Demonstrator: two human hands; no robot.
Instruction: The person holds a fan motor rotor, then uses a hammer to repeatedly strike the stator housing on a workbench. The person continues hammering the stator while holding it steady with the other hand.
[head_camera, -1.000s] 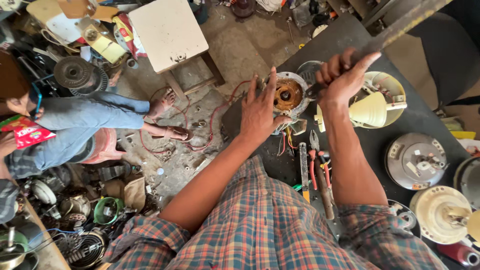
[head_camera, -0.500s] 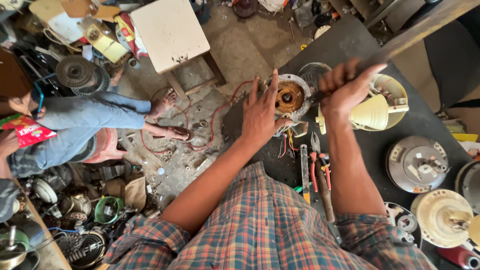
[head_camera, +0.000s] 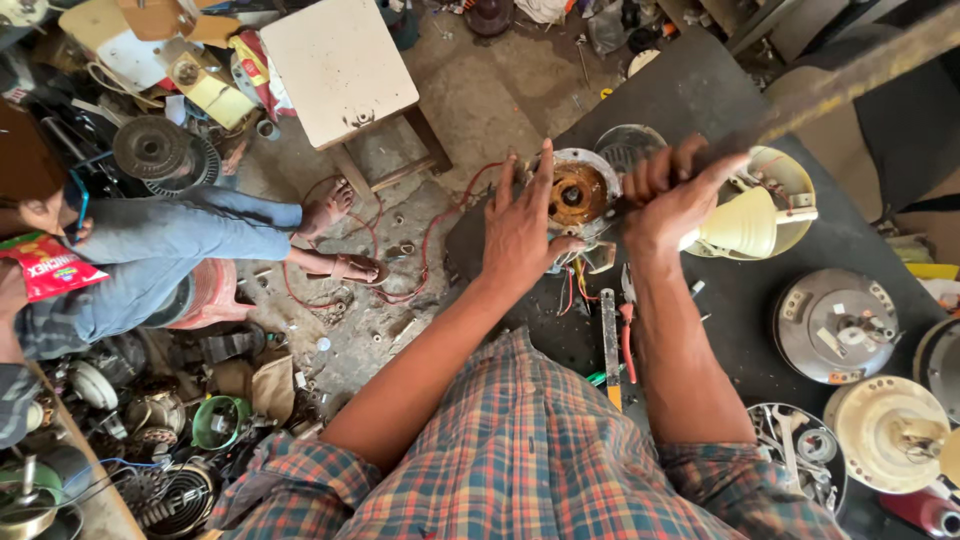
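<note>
A round fan motor (head_camera: 580, 190) with rusty copper windings lies on the dark table (head_camera: 700, 90). My left hand (head_camera: 522, 225) presses flat on the motor's left rim, fingers spread. My right hand (head_camera: 672, 195) is closed around a long rusty metal bar (head_camera: 850, 70) that slants up to the right; its lower end sits at the motor's right edge. Red and black wires (head_camera: 568, 290) trail from under the motor.
A cream fan housing (head_camera: 750, 222), other motor parts (head_camera: 835, 325) and red-handled pliers (head_camera: 626, 330) lie on the table. A seated person in jeans (head_camera: 170, 250) is at the left beside a white stool (head_camera: 340, 65), with scrap parts all over the floor.
My right hand has swung the bar's grip slightly down and left toward the motor. My left hand stays pressed on the motor's rim.
</note>
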